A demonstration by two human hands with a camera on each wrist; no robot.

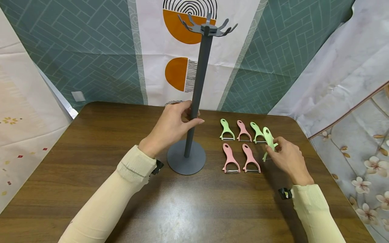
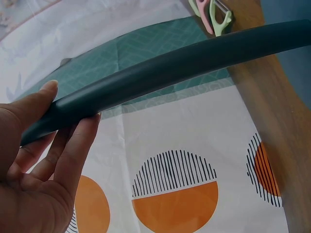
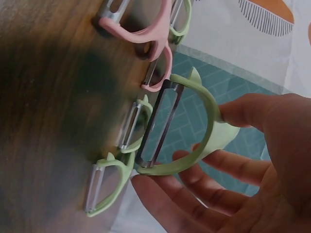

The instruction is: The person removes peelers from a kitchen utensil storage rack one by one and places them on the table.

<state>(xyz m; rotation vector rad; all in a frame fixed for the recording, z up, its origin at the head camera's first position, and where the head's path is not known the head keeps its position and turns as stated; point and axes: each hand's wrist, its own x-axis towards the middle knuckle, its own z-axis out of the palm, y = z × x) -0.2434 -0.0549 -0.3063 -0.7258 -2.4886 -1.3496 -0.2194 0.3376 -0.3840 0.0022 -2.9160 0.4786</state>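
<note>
A dark grey rack stand (image 1: 198, 81) rises from a round base on the table, with curved hooks at its top. My left hand (image 1: 173, 125) grips its pole, the thumb on one side and the fingers on the other, also seen in the left wrist view (image 2: 53, 160). At the right, my right hand (image 1: 287, 157) holds a light green peeler (image 3: 211, 126) above the table, thumb and fingers on its body, blade frame facing away from the palm. Pink peelers (image 1: 231, 158) and green peelers (image 1: 227, 130) lie in two rows left of that hand.
The brown wooden table (image 1: 121, 209) ends at a back edge against a patterned cloth (image 1: 103, 67). White floral cloth (image 1: 364, 168) hangs along the right side. The stand's round base (image 1: 174, 162) sits left of the peelers.
</note>
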